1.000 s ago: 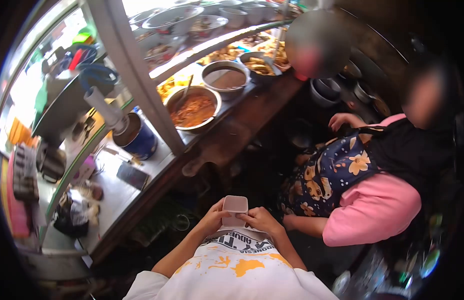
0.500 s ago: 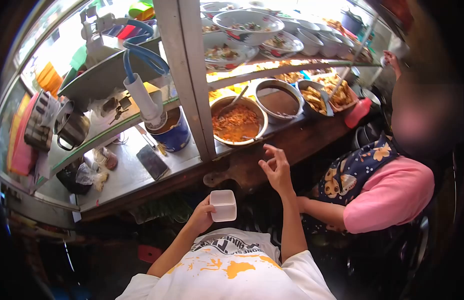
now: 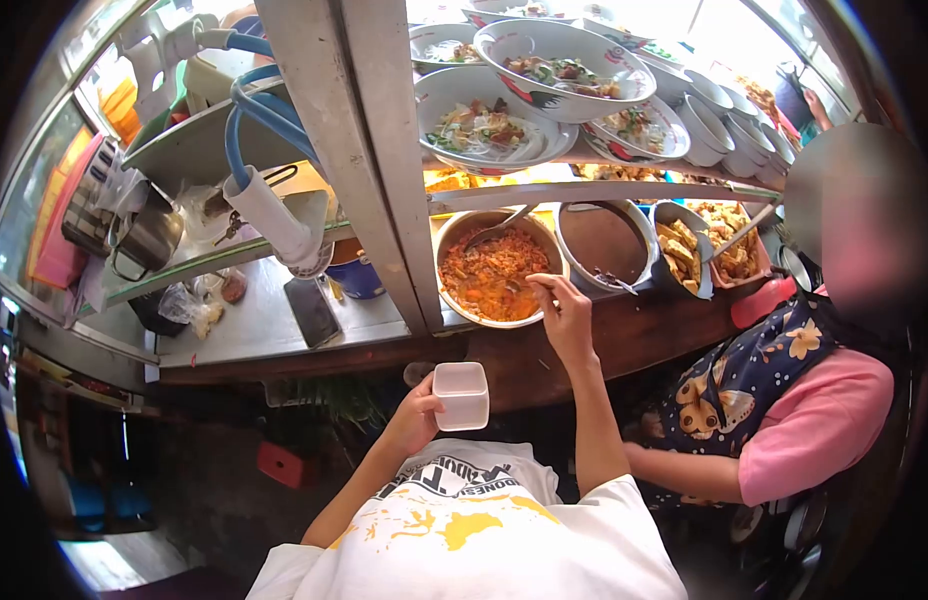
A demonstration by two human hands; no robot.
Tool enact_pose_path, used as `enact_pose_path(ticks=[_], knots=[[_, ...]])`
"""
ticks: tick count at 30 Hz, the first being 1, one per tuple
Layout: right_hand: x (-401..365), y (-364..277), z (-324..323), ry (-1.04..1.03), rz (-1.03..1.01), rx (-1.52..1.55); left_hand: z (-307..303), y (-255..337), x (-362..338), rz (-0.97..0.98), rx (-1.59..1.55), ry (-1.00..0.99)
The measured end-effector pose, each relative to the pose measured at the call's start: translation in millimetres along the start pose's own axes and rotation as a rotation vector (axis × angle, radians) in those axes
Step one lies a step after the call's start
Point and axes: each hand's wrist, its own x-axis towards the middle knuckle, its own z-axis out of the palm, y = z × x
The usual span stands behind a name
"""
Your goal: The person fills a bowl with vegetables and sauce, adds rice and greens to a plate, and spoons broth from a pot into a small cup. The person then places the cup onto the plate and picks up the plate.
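A small white plastic container (image 3: 461, 412) with two compartments is held upright in front of my chest, its inside bare. My left hand (image 3: 414, 415) grips it by its left side. My right hand (image 3: 567, 318) is over the front right rim of a pot of orange-red stew (image 3: 492, 262), thumb and fingertips pinched together. Whether something thin is between those fingertips, I cannot make out. A ladle (image 3: 502, 229) leans in the stew with its handle toward the back. Right of that pot stands a pot of dark brown sauce (image 3: 606, 243), a small spoon (image 3: 620, 284) at its front edge.
Fried food fills a bowl (image 3: 681, 252) and a basket (image 3: 741, 240) farther right. Bowls of noodles (image 3: 578, 72) are stacked on the shelf above. A metal post (image 3: 369, 160) divides the counter. On my right stands a person in a pink sleeve (image 3: 819, 430) and patterned apron.
My right hand has moved forward to the stew pot's rim and its fingers have closed into a pinch. The view has shifted; my left hand still holds the container.
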Motion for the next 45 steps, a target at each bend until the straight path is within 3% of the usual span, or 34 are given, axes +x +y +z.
enact_pose_path(ticks=[7,13,24,45], knots=[[5.5,3.1,17.1,-0.092,0.047,0.031,-9.7,9.0,-9.1,0.037,-0.022,0.031],[-5.0,-4.9,25.7,-0.104,0.257,0.243,-3.5,14.8,-11.8,0.059,-0.028,0.046],[-10.1,0.9,-1.8,-0.004,0.369,0.651,19.0,23.6,-18.9,0.038,-0.028,0.084],[-0.9,3.4,19.2,0.304,0.601,0.78,25.1,47.3,1.5,0.099,-0.049,0.183]])
